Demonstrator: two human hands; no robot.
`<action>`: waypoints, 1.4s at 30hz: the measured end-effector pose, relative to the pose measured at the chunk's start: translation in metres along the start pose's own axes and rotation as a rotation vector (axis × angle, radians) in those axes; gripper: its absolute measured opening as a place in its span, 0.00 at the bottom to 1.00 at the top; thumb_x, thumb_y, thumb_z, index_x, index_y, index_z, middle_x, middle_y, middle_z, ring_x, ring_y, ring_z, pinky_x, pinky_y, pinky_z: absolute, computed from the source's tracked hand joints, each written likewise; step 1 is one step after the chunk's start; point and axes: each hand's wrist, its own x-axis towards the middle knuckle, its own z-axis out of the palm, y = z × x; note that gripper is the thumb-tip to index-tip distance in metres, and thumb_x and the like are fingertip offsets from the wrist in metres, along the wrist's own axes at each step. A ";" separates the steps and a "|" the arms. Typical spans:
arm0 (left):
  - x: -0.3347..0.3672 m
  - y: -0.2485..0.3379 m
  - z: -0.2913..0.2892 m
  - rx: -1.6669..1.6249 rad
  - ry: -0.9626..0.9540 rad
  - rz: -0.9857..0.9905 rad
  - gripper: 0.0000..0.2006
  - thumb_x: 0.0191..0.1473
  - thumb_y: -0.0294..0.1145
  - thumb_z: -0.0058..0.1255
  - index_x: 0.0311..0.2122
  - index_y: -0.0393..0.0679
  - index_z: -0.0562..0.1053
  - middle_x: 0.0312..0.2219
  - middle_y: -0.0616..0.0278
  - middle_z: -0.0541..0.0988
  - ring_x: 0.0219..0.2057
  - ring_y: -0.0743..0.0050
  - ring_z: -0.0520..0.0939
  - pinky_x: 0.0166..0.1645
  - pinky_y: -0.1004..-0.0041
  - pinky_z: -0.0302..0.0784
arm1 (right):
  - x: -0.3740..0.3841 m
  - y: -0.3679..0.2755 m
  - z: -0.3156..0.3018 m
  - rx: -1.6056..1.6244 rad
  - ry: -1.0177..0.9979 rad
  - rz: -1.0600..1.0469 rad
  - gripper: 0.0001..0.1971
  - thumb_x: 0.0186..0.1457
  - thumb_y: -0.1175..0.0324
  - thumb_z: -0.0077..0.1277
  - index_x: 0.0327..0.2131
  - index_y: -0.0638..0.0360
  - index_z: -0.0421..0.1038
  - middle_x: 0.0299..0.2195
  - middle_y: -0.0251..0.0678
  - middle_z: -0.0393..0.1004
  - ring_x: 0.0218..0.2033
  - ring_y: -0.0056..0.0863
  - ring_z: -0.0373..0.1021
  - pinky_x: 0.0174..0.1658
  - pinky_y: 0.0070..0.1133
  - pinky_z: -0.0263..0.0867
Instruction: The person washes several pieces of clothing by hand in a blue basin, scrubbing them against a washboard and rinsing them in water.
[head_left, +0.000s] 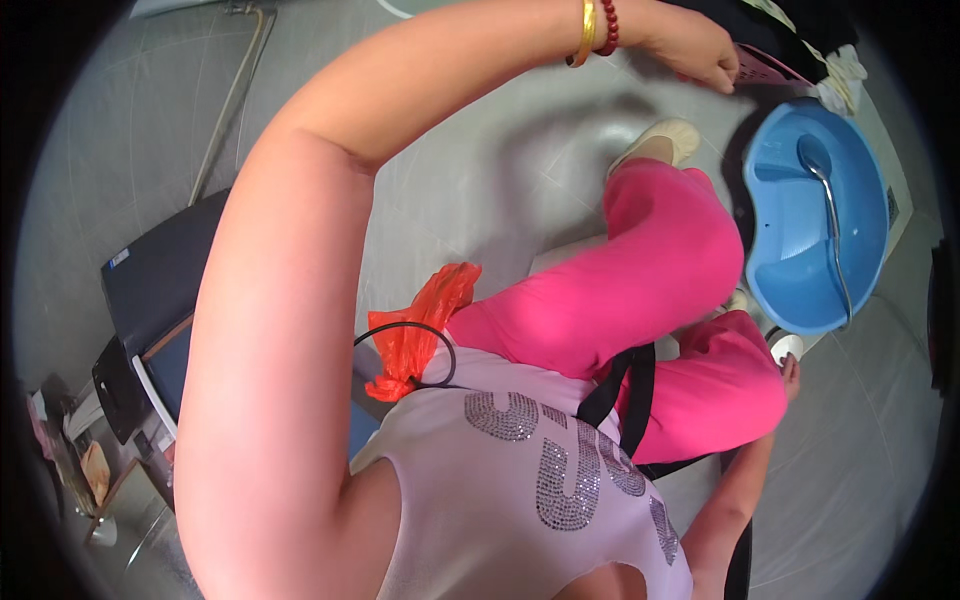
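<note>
My left arm, with a gold bangle and dark red beads at its wrist, reaches across to the upper right. My left hand (692,48) is closed, its fingers curled downward beside a pink slatted basket (765,66); what they hold, if anything, is hidden. Low on the right, partly behind my knee, my right hand (790,376) grips a small white round object (786,348), whose kind I cannot make out. Between the two hands lies a blue basin (795,290) with moulded compartments. A long-handled metal spoon (832,205) rests in it.
Dark cloth and a pale crumpled piece (845,78) lie by the basket. An orange-red plastic bag (425,320) and a black cable loop (452,350) are at my waist. Dark furniture (165,265) stands at left, with a hose (228,115) behind it on grey tiles.
</note>
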 end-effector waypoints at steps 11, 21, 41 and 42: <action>0.073 -0.050 0.106 -0.054 -0.148 -0.054 0.14 0.50 0.42 0.48 0.36 0.43 0.73 0.36 0.49 0.76 0.39 0.51 0.76 0.42 0.61 0.71 | 0.040 -0.078 0.014 -0.351 -0.017 -0.325 0.14 0.57 0.63 0.46 0.43 0.60 0.71 0.36 0.37 0.75 0.35 0.24 0.72 0.40 0.21 0.66; 0.123 -0.023 0.177 0.510 -0.041 0.159 0.26 0.45 0.49 0.54 0.46 0.43 0.69 0.43 0.56 0.72 0.52 0.57 0.66 0.56 0.64 0.59 | 0.046 -0.066 0.070 -0.597 -0.040 -0.581 0.13 0.50 0.64 0.52 0.37 0.61 0.72 0.38 0.42 0.72 0.41 0.42 0.66 0.45 0.30 0.62; 0.146 -0.017 0.205 0.802 -0.434 0.159 0.33 0.37 0.63 0.47 0.36 0.39 0.75 0.37 0.58 0.75 0.51 0.58 0.67 0.60 0.58 0.53 | 0.250 -0.126 0.105 -0.604 0.363 -0.717 0.22 0.45 0.62 0.56 0.45 0.57 0.67 0.48 0.43 0.64 0.51 0.40 0.60 0.52 0.33 0.58; 0.145 -0.013 0.207 0.802 -0.457 0.166 0.33 0.37 0.63 0.47 0.36 0.39 0.75 0.37 0.58 0.75 0.51 0.58 0.67 0.60 0.58 0.53 | 0.258 -0.127 0.107 -0.659 0.393 -0.697 0.22 0.45 0.61 0.56 0.45 0.56 0.66 0.47 0.43 0.65 0.50 0.39 0.60 0.52 0.33 0.58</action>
